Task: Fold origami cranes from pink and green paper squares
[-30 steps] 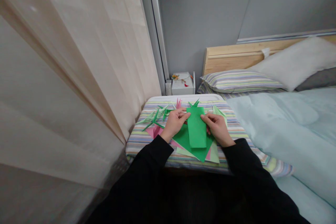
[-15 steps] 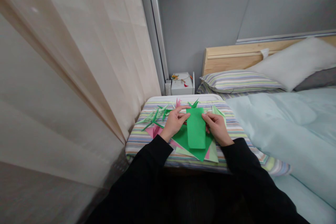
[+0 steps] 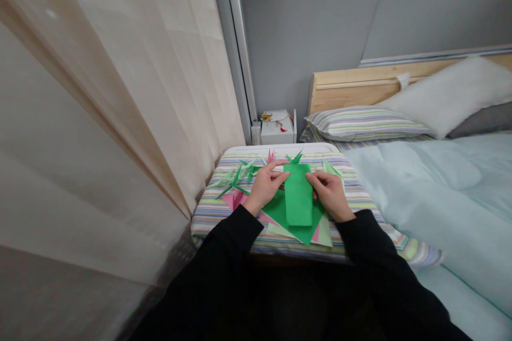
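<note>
A narrow, folded strip of green origami paper (image 3: 298,194) is held upright at the middle of a striped quilted cushion (image 3: 216,224), its lower end resting on a larger green paper sheet (image 3: 312,227); whether strip and sheet are joined cannot be told. The strip is gripped near its top from both sides: the left hand (image 3: 266,187) is curled, with its fingers and thumb closed on the upper left edge, while the right hand (image 3: 330,195) is closed in the same way on the right edge. The fold is far from complete — only a plain strip is shown, with no head, wings or tail formed on it. Beyond the left hand, several finished green paper cranes (image 3: 236,180) are heaped on the cushion, and a green crane tip (image 3: 296,158) is seen just behind the strip. Flat sheets are left unfolded: pale green paper (image 3: 323,235) is fanned beneath the green sheet, and pink paper (image 3: 234,200) lies under the cranes. Black sleeves (image 3: 372,245) are seen at both wrists. To the right, a pale blue duvet (image 3: 416,192) is spread across the bed, and a beige curtain (image 3: 120,117) hangs to the left.
</note>
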A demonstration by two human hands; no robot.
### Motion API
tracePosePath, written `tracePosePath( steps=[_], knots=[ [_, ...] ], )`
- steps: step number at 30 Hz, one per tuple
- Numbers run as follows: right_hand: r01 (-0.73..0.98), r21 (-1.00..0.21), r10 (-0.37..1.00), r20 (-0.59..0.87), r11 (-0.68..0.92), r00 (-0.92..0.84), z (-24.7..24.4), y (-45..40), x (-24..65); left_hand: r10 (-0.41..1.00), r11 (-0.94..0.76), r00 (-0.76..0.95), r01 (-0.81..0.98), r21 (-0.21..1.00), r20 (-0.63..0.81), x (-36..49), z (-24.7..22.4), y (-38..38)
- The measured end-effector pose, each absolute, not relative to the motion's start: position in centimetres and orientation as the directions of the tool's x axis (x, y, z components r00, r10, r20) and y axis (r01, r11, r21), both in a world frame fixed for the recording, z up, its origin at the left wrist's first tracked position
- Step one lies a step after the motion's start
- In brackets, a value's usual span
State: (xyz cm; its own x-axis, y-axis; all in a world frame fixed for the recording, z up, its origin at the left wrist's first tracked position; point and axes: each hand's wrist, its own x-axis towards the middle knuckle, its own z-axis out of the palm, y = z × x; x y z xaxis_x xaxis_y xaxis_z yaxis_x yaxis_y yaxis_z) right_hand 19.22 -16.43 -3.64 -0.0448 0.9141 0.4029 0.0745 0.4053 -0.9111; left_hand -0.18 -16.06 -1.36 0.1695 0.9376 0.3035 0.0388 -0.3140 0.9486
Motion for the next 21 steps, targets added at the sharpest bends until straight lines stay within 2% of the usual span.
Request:
tracePosePath(
  steps=[9, 13, 17, 19, 21],
  knots=[
    [-0.017, -0.979, 0.958, 0.204, 0.205, -0.203, -3.71, -16.56, 19.05, 0.943, -0.306, 0.143, 0.026, 0.952, 0.3, -0.24, -1.43, -15.88],
    [-0.019, -0.965, 0.959, 0.26, 0.26, -0.113, -3.85, -16.23, 18.97, 0.958, -0.232, 0.173, 0.012, 0.973, 0.227, -0.18, -1.65, -15.77],
    [-0.004, -0.945, 0.945, 0.326, 0.326, -0.031, -4.07, -15.94, 19.06, 0.93, -0.193, 0.332, 0.074, 0.978, 0.159, -0.15, -2.03, -15.7],
    [-0.02, -0.951, 0.949, 0.311, 0.31, -0.054, -4.03, -15.99, 19.05, 0.928, -0.234, 0.322, 0.103, 0.967, 0.19, -0.18, -2.1, -15.65],
    [-0.041, -0.967, 0.957, 0.255, 0.252, -0.138, -3.87, -16.17, 18.99, 0.94, -0.27, 0.242, 0.094, 0.958, 0.241, -0.2, -2.11, -15.55]
  ],
)
